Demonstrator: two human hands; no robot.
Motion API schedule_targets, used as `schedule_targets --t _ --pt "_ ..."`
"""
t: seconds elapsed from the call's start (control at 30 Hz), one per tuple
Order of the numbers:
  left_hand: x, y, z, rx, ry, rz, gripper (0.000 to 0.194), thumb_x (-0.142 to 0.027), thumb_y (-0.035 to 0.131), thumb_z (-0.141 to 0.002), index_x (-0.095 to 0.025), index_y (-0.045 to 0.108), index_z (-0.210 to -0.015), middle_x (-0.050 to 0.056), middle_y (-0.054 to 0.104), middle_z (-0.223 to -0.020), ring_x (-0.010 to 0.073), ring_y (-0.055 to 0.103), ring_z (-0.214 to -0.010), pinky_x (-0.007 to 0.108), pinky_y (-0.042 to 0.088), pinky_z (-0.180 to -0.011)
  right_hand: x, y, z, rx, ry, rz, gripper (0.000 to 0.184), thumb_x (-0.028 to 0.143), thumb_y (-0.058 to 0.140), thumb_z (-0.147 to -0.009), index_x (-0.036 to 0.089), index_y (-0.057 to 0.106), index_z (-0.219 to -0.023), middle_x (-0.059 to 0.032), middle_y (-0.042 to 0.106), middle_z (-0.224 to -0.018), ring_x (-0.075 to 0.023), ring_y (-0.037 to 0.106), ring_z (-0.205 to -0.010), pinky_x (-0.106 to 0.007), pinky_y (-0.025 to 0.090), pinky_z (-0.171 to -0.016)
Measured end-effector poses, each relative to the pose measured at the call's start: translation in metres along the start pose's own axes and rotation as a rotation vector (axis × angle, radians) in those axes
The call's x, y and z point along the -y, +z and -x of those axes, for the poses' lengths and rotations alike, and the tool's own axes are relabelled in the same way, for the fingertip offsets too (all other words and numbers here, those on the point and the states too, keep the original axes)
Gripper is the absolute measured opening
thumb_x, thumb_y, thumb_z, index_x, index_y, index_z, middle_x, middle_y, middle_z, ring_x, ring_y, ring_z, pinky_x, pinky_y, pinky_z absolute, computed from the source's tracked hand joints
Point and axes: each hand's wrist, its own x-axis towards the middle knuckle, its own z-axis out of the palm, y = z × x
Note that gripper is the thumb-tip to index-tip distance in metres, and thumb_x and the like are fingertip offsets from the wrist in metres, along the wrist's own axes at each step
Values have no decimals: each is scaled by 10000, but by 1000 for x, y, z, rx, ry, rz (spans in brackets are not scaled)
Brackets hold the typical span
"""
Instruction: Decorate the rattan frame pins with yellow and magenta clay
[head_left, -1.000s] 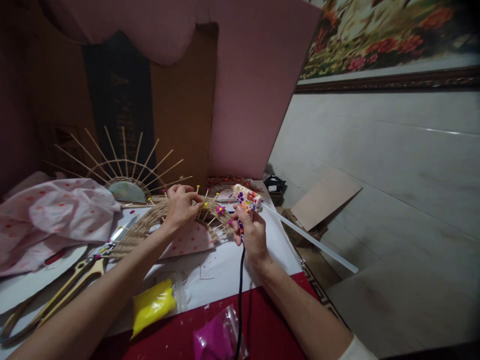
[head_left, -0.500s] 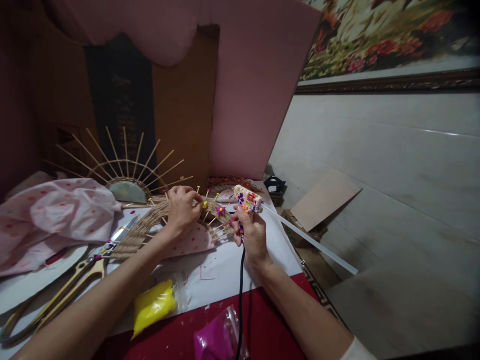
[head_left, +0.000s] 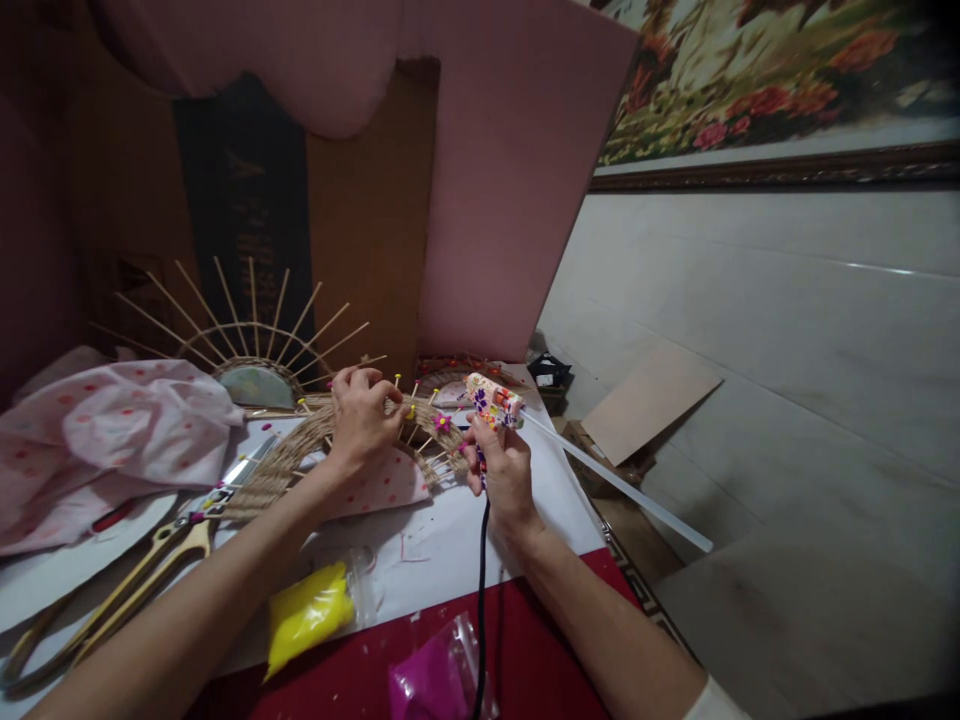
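Note:
My right hand (head_left: 504, 470) is wrapped round the handle of a flower-patterned glue gun (head_left: 495, 400). A long translucent glue stick (head_left: 622, 480) sticks out of its back, and a black cord (head_left: 482, 600) hangs from the handle. The nozzle is hard to make out. My left hand (head_left: 366, 415) rests over a half-ring woven of twine (head_left: 281, 455), its fingers curled in a pinch with a small yellow piece (head_left: 410, 411) at the tips. Just right of that, a magenta flower with a yellow centre (head_left: 442, 423) sits on the twine band. Sticks with coloured tips stand out from the band.
Scissors (head_left: 150, 580) and pink dotted cloth (head_left: 142, 425) lie at the left. A yellow bag (head_left: 311, 610) and a magenta bag (head_left: 435, 675) are in front. Behind stands a fan-shaped stick frame (head_left: 251, 330) against a cardboard box (head_left: 367, 240). The table's right edge adjoins a tiled wall (head_left: 787, 330).
My left hand has shifted very slightly left at the twine band. The glue gun and my right hand stay almost in place.

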Motion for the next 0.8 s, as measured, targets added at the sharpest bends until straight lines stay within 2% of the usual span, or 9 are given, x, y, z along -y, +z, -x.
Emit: schedule_targets --t 0.27,0.4,0.57,0.8 --pt "-3 0 3 5 10 -32 100 -296 650 -733 -204 683 -717 106 563 -1060 334 363 -1136 474 337 -936 -1 0 0 -3 -9 -3 301 430 637 -738 154 560 -646 67 446 -471 -32 334 -321 -153 234 -262" --pt "1 -1 -2 0 0 33 157 -334 602 -777 -207 684 -737 89 589 -1000 297 422 -1075 457 335 -943 -1 0 -1 7 -23 -6 290 424 636 -744 159 555 -658 70 447 -469 -34 338 -321 -154 230 -263" --pt "1 -1 -2 11 22 19 133 -320 638 -731 -205 685 -778 88 591 -1009 307 417 -1098 457 324 -961 0 1 0 4 -6 6 289 425 632 -745 158 558 -661 70 453 -470 -31 335 -318 -149 238 -257" --pt "-8 -2 3 45 -69 -50 141 -312 633 -747 -210 684 -830 86 591 -1079 314 426 -1106 449 346 -931 0 1 0 -21 3 12 325 443 649 -727 142 561 -642 71 451 -462 -18 332 -304 -136 240 -253"
